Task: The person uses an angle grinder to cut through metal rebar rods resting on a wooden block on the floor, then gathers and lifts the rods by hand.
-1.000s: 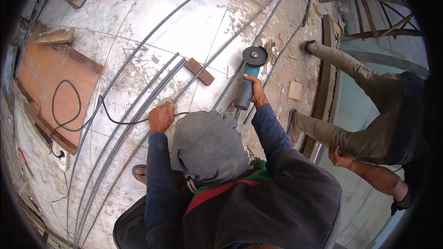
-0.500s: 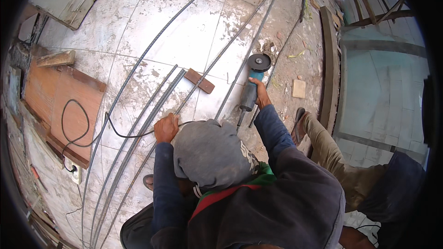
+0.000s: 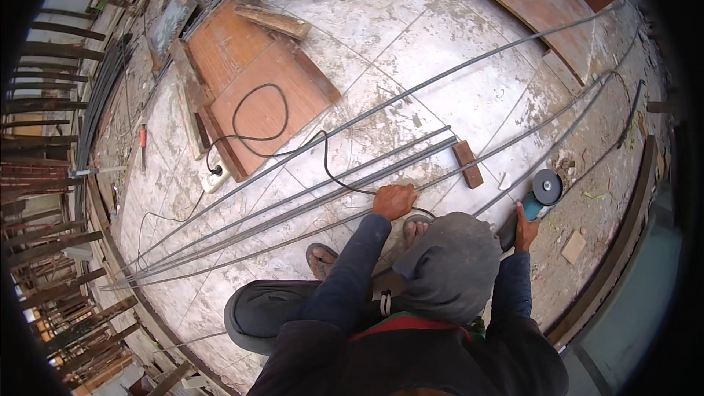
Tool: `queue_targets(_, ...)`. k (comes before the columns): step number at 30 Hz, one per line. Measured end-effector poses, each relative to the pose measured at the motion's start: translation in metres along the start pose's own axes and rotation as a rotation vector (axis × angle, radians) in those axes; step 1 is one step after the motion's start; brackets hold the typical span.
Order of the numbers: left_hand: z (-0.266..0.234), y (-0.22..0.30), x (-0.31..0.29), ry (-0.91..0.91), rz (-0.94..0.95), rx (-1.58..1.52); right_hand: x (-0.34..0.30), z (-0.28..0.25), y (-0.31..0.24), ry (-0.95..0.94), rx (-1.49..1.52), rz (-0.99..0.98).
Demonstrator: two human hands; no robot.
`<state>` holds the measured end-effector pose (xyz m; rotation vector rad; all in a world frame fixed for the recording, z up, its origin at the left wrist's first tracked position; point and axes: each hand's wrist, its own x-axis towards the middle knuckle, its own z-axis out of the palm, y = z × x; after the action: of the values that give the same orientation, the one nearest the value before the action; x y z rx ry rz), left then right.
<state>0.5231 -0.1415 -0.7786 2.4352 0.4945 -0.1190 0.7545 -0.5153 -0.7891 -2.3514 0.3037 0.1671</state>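
Note:
Neither of my hands is in view. Just below me a co-worker in a grey hood (image 3: 447,268) and dark jacket crouches, seen from behind and above. The co-worker's right hand (image 3: 526,231) grips an angle grinder (image 3: 532,207), whose black disc (image 3: 548,186) faces up. The co-worker's closed left hand (image 3: 394,201) rests at a long ribbed steel rod (image 3: 440,179); a black cord (image 3: 339,178) runs to that hand, and I cannot tell which it holds. Several more rods (image 3: 389,170) lie alongside. A reddish-brown block (image 3: 467,164) sits under the rod's far part.
An orange-brown wooden panel (image 3: 282,114) lies at left beside a white socket strip (image 3: 215,176) with the cord plugged in. Farther left are a red-handled tool (image 3: 143,139) and dark rods (image 3: 106,95). Boards (image 3: 539,7) lie far right; a wooden beam (image 3: 623,249) edges the right.
My view has swung left: the floor and co-worker appear turned clockwise and shifted right. A khaki-trousered leg at right has left view. The grinder stays in the co-worker's right hand.

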Motion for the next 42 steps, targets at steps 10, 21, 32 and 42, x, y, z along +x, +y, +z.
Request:
queue_targets(10, 0.004, -0.003, -0.008, -0.017, -0.046, -0.024, -0.009, 0.008, -0.004, 0.014, -0.169, -0.192)
queue_targets(21, 0.0, -0.013, -0.018, -0.003, -0.045, -0.025, -0.039, 0.027, 0.008, 0.203, -0.264, -0.072)
queue_targets(32, -0.006, 0.002, -0.001, -0.084, -0.067, 0.059, -0.034, 0.023, -0.027, 0.178, -0.329, 0.004)
queue_targets(42, 0.002, 0.007, 0.004, -0.114, -0.013, 0.036, -0.047, 0.01, -0.029, 0.15, -0.296, 0.139)
